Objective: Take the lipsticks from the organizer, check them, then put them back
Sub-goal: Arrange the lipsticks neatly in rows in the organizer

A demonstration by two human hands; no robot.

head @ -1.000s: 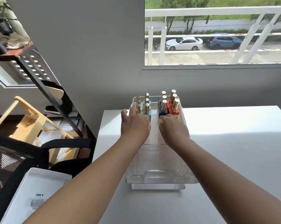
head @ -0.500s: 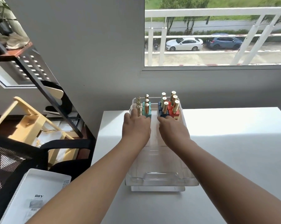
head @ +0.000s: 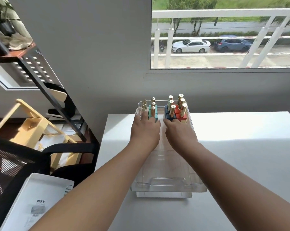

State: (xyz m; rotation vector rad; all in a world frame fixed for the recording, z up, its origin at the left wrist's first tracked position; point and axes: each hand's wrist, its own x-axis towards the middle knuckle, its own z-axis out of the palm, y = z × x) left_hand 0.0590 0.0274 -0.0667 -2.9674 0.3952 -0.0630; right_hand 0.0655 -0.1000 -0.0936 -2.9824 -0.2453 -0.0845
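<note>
Lipsticks [head: 172, 109] stand just beyond both hands [head: 145, 130] [head: 178, 131] (each grip's state hidden) in the organizer [head: 167, 185].

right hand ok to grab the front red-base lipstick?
Probably yes. The right hand sits just in front of the front red-base lipstick; its gold cap stands clear above the organizer wall, nothing between.

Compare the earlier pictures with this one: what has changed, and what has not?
Both hands, left and right, have crept slightly forward to the lipsticks, fingertips now at their bases. Nothing visibly lifted. The organizer and table stayed put.
</note>
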